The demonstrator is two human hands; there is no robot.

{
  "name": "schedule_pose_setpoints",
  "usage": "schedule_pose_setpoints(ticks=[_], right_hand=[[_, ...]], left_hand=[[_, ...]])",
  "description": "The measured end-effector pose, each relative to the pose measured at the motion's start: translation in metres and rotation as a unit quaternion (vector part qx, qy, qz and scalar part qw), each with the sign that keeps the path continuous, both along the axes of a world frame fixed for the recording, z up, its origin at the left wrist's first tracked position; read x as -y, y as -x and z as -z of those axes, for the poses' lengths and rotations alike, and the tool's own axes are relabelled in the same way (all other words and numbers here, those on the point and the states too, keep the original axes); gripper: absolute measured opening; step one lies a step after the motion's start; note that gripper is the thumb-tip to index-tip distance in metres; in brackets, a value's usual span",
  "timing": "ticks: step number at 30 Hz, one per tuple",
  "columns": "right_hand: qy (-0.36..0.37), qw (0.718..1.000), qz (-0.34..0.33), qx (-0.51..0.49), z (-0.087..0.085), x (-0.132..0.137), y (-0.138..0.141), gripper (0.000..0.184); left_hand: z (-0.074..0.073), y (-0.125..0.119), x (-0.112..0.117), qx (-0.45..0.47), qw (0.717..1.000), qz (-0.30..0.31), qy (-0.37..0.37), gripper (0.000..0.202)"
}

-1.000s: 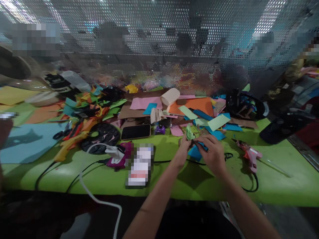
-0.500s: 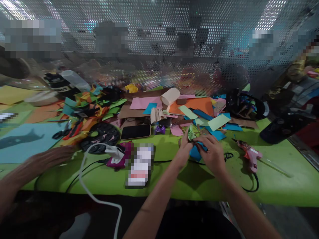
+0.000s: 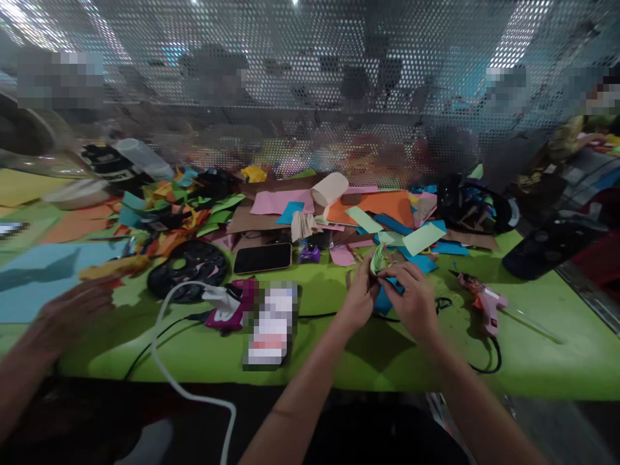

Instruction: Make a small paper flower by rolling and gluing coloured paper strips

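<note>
Both of my hands meet over the green table (image 3: 339, 349), just right of centre. My left hand (image 3: 359, 298) pinches a small curled green paper piece (image 3: 376, 258) from the left side. My right hand (image 3: 411, 298) is closed on the same piece from the right, fingers curled over it. Under my hands lie blue paper scraps (image 3: 382, 301). A black cable (image 3: 320, 314) runs along the table below my wrists.
A pink glue gun (image 3: 484, 303) lies to the right. A black phone (image 3: 262, 257), a black disc (image 3: 188, 278), a white cable (image 3: 169, 368) and heaps of coloured paper (image 3: 169, 206) lie to the left and behind. Another person's hand (image 3: 72, 313) reaches in at left.
My hands have turned the green paper piece slightly and stayed in place. The other person's hand came in at the left and now rests nearer the table's front edge.
</note>
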State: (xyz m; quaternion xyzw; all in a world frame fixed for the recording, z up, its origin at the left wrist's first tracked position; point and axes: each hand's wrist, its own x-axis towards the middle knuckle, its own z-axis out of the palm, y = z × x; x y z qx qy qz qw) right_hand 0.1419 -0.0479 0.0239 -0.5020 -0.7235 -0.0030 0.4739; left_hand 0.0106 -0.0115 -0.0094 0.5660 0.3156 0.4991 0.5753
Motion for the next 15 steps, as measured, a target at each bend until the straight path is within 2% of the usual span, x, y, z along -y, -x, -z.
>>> schedule_pose_setpoints(ticks=[6,10,15], right_hand=[[0.001,1.0,-0.014,-0.003,-0.0012,0.0015,0.0017,0.009],[-0.007,1.0,-0.02,-0.007,-0.0026,0.0019,0.0007,0.012],[0.017,0.999,-0.046,-0.022,-0.0014,0.0019,-0.0002,0.019]], left_hand=[[-0.0061,-0.0007,0.0053,-0.006,1.0,-0.022,-0.016,0.062],[-0.0088,-0.0061,0.0023,0.047,0.997,-0.003,0.059,0.059],[-0.0005,-0.0069,-0.0021,0.102,0.984,0.007,0.146,0.052]])
